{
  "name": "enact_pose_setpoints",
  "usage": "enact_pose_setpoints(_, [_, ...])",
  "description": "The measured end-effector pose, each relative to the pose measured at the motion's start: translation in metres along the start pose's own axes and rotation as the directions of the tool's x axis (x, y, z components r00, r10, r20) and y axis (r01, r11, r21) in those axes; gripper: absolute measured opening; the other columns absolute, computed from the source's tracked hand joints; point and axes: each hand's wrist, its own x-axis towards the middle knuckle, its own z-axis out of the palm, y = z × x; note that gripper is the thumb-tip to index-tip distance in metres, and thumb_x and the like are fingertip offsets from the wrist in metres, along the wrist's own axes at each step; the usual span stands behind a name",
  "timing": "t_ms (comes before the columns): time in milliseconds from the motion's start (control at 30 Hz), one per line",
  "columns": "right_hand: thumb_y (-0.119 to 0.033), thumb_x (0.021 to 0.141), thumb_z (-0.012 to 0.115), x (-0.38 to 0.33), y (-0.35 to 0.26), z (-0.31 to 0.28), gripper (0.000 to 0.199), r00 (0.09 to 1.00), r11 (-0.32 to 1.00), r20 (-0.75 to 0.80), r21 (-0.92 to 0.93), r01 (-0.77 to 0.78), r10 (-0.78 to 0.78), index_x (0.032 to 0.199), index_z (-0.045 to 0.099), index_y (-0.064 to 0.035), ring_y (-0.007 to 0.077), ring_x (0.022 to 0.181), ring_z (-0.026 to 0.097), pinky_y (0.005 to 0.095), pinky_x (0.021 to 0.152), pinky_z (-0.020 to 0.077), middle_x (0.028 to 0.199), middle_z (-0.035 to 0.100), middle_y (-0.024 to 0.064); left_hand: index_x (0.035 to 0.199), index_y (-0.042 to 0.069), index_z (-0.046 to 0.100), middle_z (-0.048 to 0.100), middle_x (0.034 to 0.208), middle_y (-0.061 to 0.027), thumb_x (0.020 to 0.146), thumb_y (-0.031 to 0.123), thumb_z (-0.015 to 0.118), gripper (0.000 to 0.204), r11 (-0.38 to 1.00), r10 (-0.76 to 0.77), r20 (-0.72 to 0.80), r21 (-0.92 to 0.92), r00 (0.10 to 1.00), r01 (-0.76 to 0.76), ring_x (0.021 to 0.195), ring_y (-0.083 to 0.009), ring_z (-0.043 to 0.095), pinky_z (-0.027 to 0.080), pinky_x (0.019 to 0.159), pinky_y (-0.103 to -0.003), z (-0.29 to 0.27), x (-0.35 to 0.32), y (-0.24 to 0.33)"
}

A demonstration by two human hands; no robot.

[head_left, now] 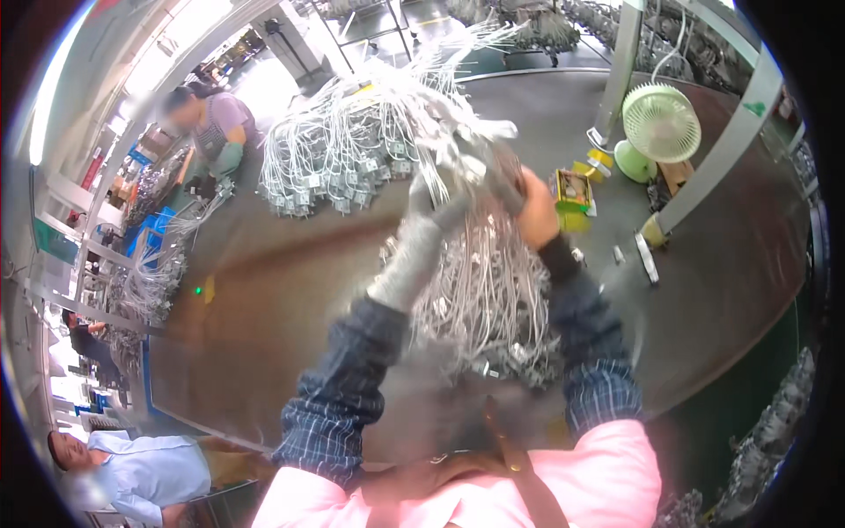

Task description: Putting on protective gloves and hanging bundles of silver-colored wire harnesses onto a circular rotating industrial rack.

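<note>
My left hand (pixel 429 211), in a grey glove, is closed around the upper part of a bundle of white cables (pixel 484 290). My right hand (pixel 535 213) grips the same bundle from the other side; its bare wrist and thumb side show, and some fingers look grey-covered. Small pale connector ends stick up blurred above both hands. Below them the cables spread down toward my body, with metal-looking ends near the bottom. Beyond my left hand lies a big pile of similar white cables (pixel 334 158) with square grey ends on the dark table (pixel 238 352).
A pale green fan (pixel 660 123) stands at the right by a metal post (pixel 722 150). Near it are a small yellow box (pixel 572 191) and a silver strip (pixel 647 257). A co-worker (pixel 216 128) handles cables at the far left; another person (pixel 141 471) is at the lower left.
</note>
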Motion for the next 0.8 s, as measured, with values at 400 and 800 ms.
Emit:
enact_pose_setpoints(400, [-0.006, 0.074, 0.064, -0.035, -0.017, -0.010, 0.026, 0.924, 0.905, -0.381, -0.379, -0.192, 0.037, 0.098, 0.057, 0.0008, 0.0224, 0.087, 0.059, 0.0315, 0.078, 0.0445, 0.090, 0.063, 0.0092, 0.127, 0.003, 0.035, 0.052, 0.110, -0.0089, 0.076, 0.012, 0.067, 0.061, 0.971, -0.078, 0.205, -0.207, 0.976, 0.121, 0.099, -0.0180, 0.053, 0.044, 0.087, -0.031, 0.023, 0.037, 0.005])
enact_pose_setpoints(800, [-0.002, 0.077, 0.056, -0.021, 0.109, -0.117, 0.039, 0.970, 0.799, -0.201, -0.602, -0.014, -0.134, 0.114, 0.046, 0.0035, 0.0269, 0.102, 0.052, 0.0350, 0.089, 0.0394, 0.110, 0.053, 0.0166, 0.124, 0.000, 0.042, 0.057, 0.111, -0.0168, 0.064, 0.025, 0.075, 0.072, 0.983, -0.001, 0.200, 0.181, 0.980, -0.036, 0.106, -0.0244, 0.054, 0.042, 0.090, -0.032, -0.015, 0.005, -0.009])
